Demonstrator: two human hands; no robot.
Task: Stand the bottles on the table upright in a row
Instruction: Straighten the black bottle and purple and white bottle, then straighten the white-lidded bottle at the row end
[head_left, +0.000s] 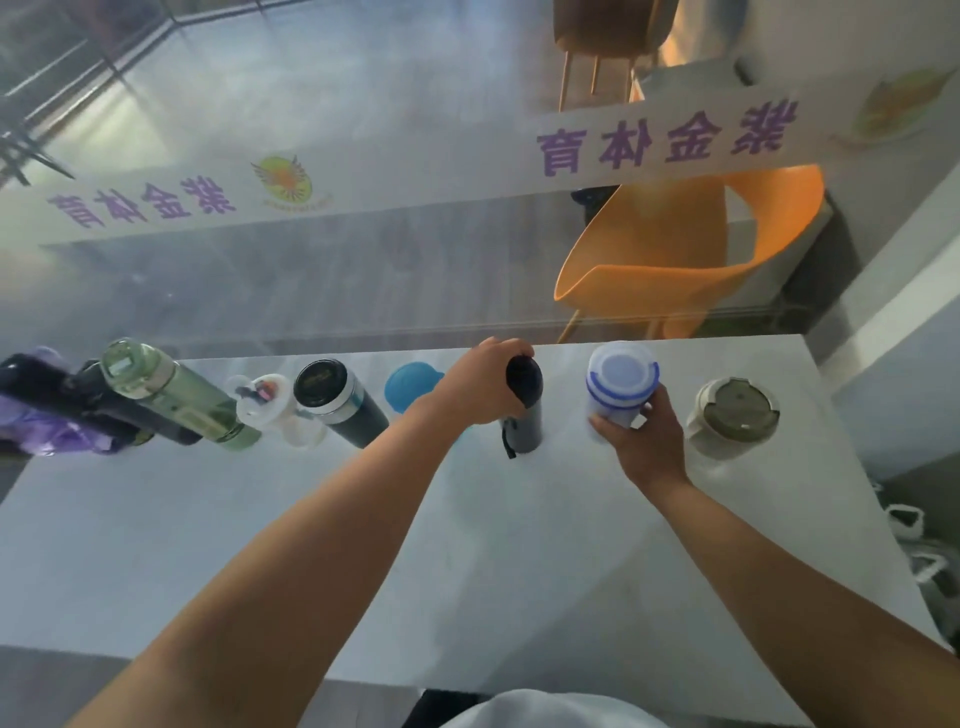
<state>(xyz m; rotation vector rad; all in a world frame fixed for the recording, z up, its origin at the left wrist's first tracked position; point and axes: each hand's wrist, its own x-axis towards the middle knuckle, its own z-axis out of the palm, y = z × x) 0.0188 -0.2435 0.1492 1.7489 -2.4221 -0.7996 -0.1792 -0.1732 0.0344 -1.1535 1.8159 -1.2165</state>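
Observation:
Several bottles stand upright in a row along the far edge of the white table (467, 545). My left hand (478, 384) grips the top of a dark navy bottle (524, 415) with a strap. My right hand (644, 441) holds the lower side of a clear bottle with blue rings (621, 379). To the right stands a beige wide-lidded cup (732, 415). Left of my left hand stand a blue-lidded bottle (408, 387), partly hidden by my wrist, a dark green flask (337, 402), a small white bottle (272, 410), a pale green bottle (171, 389) and a black bottle (93, 400).
A purple bag (62, 426) lies at the table's far left end. Behind the row is a glass wall with purple lettering. An orange chair (691, 249) stands beyond the glass. White bags (914, 545) lie on the floor to the right of the table.

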